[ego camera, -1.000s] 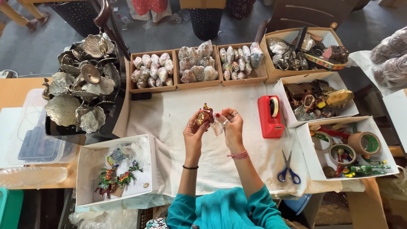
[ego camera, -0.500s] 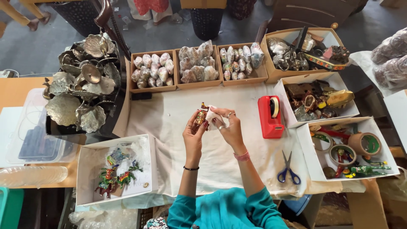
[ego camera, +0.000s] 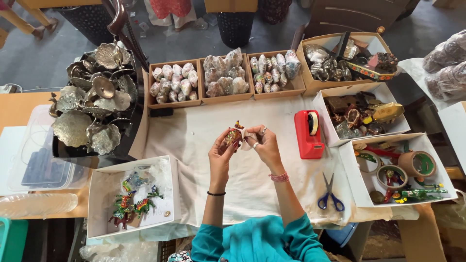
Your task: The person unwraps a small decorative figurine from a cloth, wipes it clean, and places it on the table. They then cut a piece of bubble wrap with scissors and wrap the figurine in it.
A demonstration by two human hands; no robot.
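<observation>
Over the middle of a white cloth both hands meet around a small painted figurine, red and gold. My left hand grips the figurine from below and left. My right hand pinches a bit of clear wrapping or tape against its right side. A red tape dispenser stands just right of my right hand. Blue-handled scissors lie on the cloth near my right forearm.
Three cardboard trays of wrapped small pieces line the far edge. Metal leaf-shaped dishes are piled at left. A white box with painted animal figures sits near left. Boxes of trinkets and tape rolls stand at right.
My right hand has closed in on the figurine from the right; before, it was held slightly apart. The figurine stays at about the same spot above the cloth.
</observation>
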